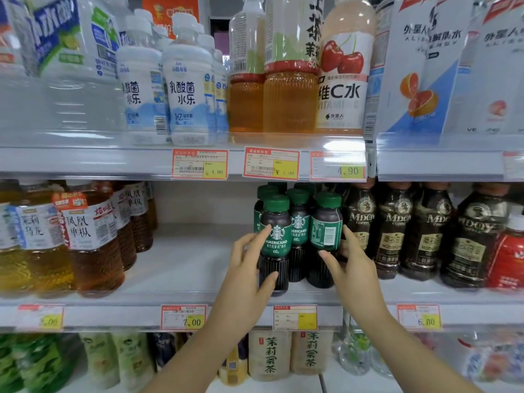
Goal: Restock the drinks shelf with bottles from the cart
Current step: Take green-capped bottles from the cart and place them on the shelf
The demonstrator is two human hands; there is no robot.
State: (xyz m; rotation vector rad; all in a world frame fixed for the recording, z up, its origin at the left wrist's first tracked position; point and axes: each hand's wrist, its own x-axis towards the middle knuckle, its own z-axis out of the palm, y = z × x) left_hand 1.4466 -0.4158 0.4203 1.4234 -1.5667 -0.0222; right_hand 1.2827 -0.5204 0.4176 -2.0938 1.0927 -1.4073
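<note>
Several small green-capped Americano coffee bottles stand in a cluster on the middle shelf (181, 285). My left hand (249, 268) curls round the front left bottle (276, 242), thumb low on its dark base and fingers on the label's left side. My right hand (351, 268) holds the front right bottle (325, 231), whose barcode faces me, with its thumb in front under the label and its fingers behind. Both bottles stand upright on the shelf. The cart is out of view.
A bare gap of shelf lies left of the coffee cluster, up to the amber tea bottles (93, 245). Dark MDOY coffee bottles (394, 231) stand close on the right. The upper shelf edge with price tags (270, 163) hangs just above the caps. More drinks fill the shelf below.
</note>
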